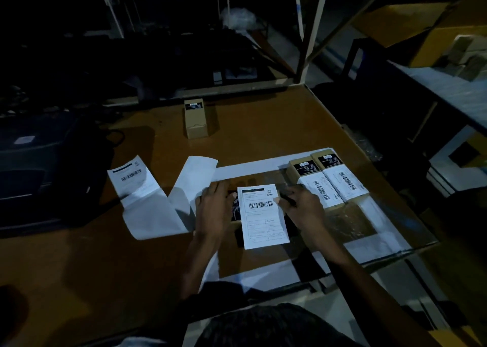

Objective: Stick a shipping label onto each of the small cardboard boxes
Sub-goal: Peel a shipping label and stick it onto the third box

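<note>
Label [263,216] alignment over box [235,209].
Right fingers [279,201] pinching label edge; left fingers [220,192] flat, steadying box. Square edges beneath fingers, then smooth outward.

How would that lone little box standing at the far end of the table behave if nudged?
The lone box looks like thin cardboard, so probably light. It seems to lie flat on a long face, so a push would likely slide it across the smooth table rather than tip it.
</note>
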`<state>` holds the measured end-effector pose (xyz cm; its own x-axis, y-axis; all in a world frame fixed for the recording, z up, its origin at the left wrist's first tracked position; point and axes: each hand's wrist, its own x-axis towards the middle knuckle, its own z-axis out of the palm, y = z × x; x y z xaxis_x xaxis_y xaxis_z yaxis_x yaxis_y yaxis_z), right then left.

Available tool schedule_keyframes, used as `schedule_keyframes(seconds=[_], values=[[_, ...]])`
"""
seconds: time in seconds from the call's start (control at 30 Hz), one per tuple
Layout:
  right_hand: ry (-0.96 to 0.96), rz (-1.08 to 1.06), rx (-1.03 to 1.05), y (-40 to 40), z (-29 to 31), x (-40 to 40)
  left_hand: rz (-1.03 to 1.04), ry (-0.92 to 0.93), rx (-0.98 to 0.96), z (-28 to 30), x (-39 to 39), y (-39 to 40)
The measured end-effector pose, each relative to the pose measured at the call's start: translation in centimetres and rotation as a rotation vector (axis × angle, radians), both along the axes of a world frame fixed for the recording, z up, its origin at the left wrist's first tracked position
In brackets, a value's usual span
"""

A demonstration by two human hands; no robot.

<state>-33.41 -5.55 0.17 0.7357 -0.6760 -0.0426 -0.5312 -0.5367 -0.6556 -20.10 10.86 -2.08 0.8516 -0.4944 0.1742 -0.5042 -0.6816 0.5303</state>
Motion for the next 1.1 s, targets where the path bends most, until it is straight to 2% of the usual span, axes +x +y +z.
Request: schedule_keyframes(seconds=[0.17, 0.33, 0.43, 0.67, 0.8, 0.9, 1.1], values=[[-0.125, 0.146, -0.107, -0.1, 0.8, 1.1, -0.173, -0.088, -0.094, 0.7, -0.4, -1.2], [-0.088, 0.285, -0.253, 0.1, 0.5, 1.9, -0.157, -0.063, -0.079, 0.1, -0.2, -2.0], [-0.079, 0.283, -0.290, 0.1, 0.1, 2.1, -0.146, -0.058, -0.062, 0.1, -0.2, -2.0], [-0.011, 0.235, -0.227, -0.3, -0.1, 2.6, -0.158, -0.044, -0.059, 0.8, 0.1, -1.3], [0.003, 0.227, -0.206, -0.4, -0.1, 2.6, -0.073, 0.119, -0.162, -0.4, 0.9, -0.5], [0.054, 0.230, -0.295, -0.1, 0.1, 3.2, -0.061, 0.254, -0.279, -0.4, 0.6, -0.5], [0.114, 0.301, -0.277, 3.5, 1.6, 6.2, -0.049, 0.329, -0.378, -0.5, 1.0, -0.4]])
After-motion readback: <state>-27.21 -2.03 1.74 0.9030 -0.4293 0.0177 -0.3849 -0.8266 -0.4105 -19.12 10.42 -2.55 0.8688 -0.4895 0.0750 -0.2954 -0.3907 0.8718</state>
